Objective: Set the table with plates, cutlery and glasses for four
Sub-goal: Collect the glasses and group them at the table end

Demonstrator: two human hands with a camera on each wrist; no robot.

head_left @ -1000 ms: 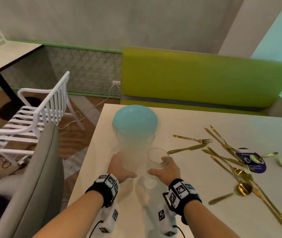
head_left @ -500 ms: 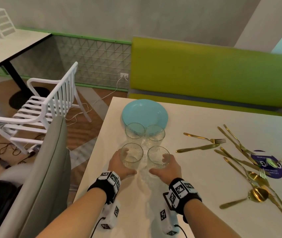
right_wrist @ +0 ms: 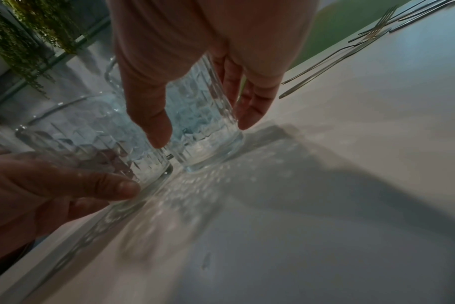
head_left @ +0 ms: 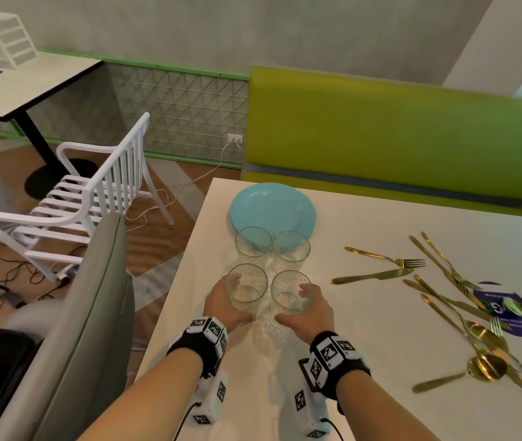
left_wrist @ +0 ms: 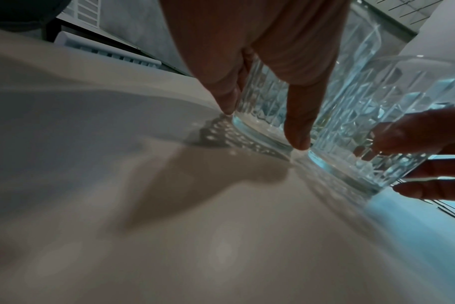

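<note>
Four clear cut glasses stand in a square near the table's left edge. My left hand grips the near left glass and my right hand grips the near right glass. Both glass bases sit on the tabletop. In the left wrist view my fingers wrap the glass. In the right wrist view they wrap its neighbour. The two far glasses stand free in front of a stack of blue plates. Gold cutlery lies scattered at the right.
A gold knife and fork lie closest to the glasses. A purple sticker sits under the cutlery. A grey chair back stands against the table's left edge, a green bench behind it, and a white chair farther left.
The view has tilted and sharpened from a blurred frame. Both hands stay wrapped round the two near glasses, which have hardly shifted in the last half second.
</note>
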